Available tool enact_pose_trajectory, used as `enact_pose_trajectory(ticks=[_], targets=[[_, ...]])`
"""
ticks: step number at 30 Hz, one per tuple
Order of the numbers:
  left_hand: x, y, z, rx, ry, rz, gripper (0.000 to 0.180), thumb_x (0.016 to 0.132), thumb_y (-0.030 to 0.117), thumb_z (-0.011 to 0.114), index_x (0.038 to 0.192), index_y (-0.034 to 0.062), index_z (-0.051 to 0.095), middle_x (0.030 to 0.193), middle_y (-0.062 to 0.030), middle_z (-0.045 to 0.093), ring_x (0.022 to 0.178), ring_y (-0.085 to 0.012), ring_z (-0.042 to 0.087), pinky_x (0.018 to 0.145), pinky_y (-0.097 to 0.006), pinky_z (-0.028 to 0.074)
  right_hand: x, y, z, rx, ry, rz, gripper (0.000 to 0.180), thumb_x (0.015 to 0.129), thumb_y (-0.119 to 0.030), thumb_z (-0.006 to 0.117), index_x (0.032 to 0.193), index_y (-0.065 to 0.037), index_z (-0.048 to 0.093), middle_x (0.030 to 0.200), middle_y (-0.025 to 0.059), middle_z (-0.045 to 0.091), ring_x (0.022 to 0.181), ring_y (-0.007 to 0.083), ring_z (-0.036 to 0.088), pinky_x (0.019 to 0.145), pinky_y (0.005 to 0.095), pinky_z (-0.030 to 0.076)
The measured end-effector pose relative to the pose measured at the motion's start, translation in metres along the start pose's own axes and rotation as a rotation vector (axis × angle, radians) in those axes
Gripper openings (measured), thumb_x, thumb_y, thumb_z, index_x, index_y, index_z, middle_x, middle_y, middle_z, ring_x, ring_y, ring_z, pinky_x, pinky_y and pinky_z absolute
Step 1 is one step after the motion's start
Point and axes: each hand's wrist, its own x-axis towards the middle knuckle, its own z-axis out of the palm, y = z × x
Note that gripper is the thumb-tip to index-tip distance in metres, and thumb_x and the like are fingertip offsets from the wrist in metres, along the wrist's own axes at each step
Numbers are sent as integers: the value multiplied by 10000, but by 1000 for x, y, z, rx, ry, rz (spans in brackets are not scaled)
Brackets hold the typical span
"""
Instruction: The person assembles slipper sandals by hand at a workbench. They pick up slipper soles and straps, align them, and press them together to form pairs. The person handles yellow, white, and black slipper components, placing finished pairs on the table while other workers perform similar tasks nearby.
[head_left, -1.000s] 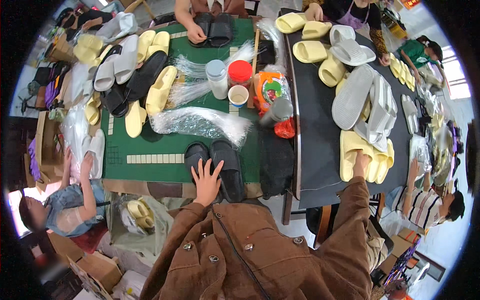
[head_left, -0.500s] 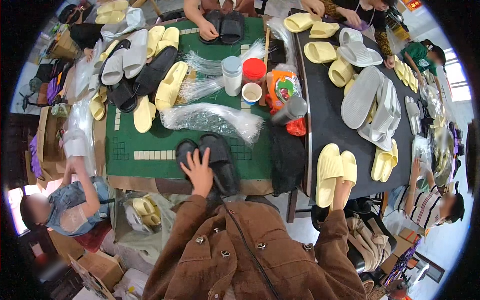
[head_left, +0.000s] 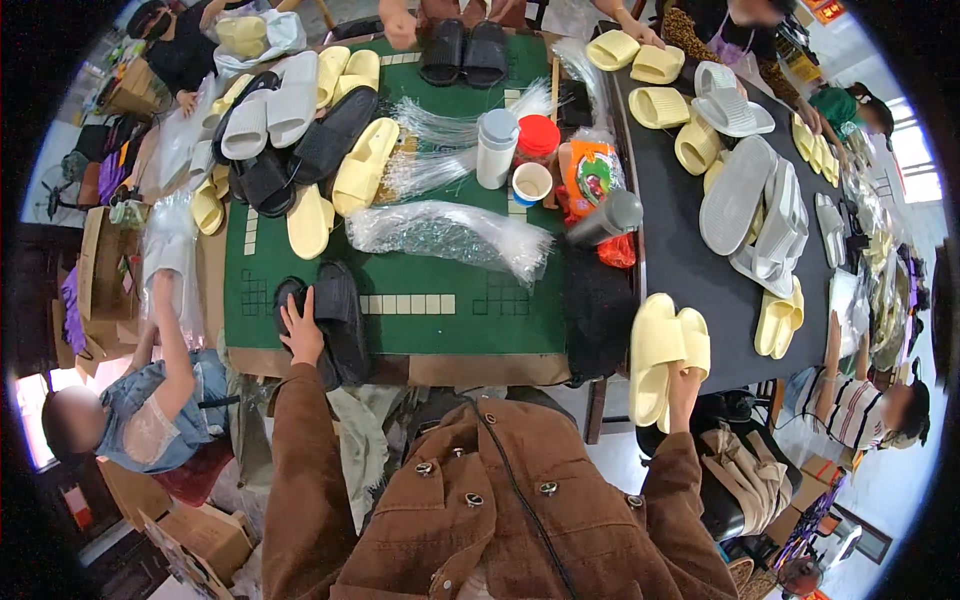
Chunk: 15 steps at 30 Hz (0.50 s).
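Note:
A pair of black slippers (head_left: 347, 325) lies at the near left edge of the green tabletop (head_left: 450, 330). My left hand (head_left: 303, 335) rests on the left one of the pair with its fingers spread. My right hand (head_left: 682, 392) is closed around a pair of pale yellow slippers (head_left: 655, 355), held upright at the near edge of the black table (head_left: 690, 270). Its fingertips are partly hidden inside the straps.
A clear bundle of plastic ties (head_left: 450, 236), a white bottle (head_left: 496, 150), a red-lidded jar (head_left: 537, 138), a paper cup (head_left: 530, 183) and a grey tumbler (head_left: 606, 218) stand mid-table. Yellow, grey and black slippers are heaped at far left. Grey slippers (head_left: 740, 195) lie on the black table. Several people work around.
My left hand has slid the black slippers leftward along the green tabletop. My right hand still holds the yellow pair. Across the table, another person's hand has left the far black slippers.

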Motion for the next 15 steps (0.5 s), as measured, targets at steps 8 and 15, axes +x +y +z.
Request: enact_pose_trajectory(ticks=[8,15], targets=[[-66,62,23,-298,459,-2,728,764,4,551,1418,198,298,1484,-180,148,1346,-433,143,1026,-590,201,-37,-104,55,-180,-404,-583,292,707,-243,676,888,-15,660,884,197,633,761,357,614,684,439,486],[-121,104,43,-164,141,149,506,896,178,509,1373,273,369,1513,-114,100,1377,-406,62,975,-724,119,-54,-184,177,113,-410,-403,357,754,-268,657,823,71,572,730,188,584,664,335,584,635,425,467]])
